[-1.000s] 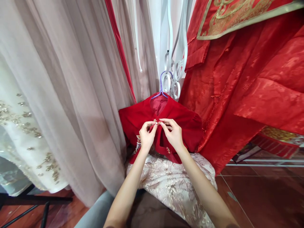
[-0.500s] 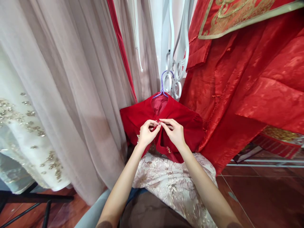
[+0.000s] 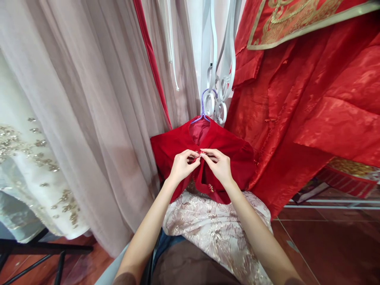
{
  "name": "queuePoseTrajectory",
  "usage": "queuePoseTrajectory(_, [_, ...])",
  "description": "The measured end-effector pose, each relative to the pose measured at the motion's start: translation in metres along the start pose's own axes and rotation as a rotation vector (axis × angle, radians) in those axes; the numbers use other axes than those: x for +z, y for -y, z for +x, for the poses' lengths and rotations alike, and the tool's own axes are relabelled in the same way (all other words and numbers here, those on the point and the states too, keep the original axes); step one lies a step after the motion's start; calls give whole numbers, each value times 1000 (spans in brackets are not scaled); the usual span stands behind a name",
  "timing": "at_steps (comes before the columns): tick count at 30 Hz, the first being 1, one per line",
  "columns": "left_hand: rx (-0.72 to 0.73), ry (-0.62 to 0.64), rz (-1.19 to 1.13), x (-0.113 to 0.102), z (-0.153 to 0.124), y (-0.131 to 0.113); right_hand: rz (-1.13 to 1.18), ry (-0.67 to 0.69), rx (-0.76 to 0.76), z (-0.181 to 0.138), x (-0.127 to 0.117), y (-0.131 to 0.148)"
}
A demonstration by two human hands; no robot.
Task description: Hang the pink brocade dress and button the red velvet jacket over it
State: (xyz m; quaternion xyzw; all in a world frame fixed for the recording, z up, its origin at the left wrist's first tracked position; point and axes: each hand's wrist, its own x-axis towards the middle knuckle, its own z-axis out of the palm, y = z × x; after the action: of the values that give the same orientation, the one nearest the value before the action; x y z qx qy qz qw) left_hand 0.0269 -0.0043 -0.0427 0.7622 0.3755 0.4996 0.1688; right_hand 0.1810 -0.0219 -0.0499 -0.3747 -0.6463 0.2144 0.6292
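Observation:
A small red velvet jacket [image 3: 231, 152] hangs on a purple hanger [image 3: 202, 109] hooked to a white scrolled metal rack [image 3: 218, 85]. My left hand [image 3: 181, 166] and my right hand [image 3: 219, 165] meet at the jacket's front just below the collar. Both pinch the two front edges together at a small gold clasp [image 3: 199, 153], fingers closed. A second gold clasp [image 3: 210, 187] shows lower on the front. Under the jacket hangs a pale pink and gold brocade skirt [image 3: 216, 229].
Sheer beige curtains [image 3: 89, 118] fill the left. A white beaded gown [image 3: 32, 166] hangs at the far left over a black stand [image 3: 44, 253]. Red satin robes with gold embroidery [image 3: 311, 91] hang on the right. The floor [image 3: 332, 245] is reddish-brown tile.
My hands have drawn closer together at the top clasp, closing the gap between the jacket's front edges. The beaded trim by my left wrist is now hidden.

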Motion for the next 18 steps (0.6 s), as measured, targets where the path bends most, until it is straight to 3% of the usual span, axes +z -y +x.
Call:
queuePoseTrajectory(9, [90, 68, 5, -2, 7, 2, 0, 26, 30, 6, -4, -8])
queuePoseTrajectory(13, [-65, -1, -100, 3, 0, 3, 54, 33, 74, -4, 0, -7])
queuePoseTrajectory(18, [-242, -165, -345, 13, -24, 2, -7, -4, 219, -49, 12, -13])
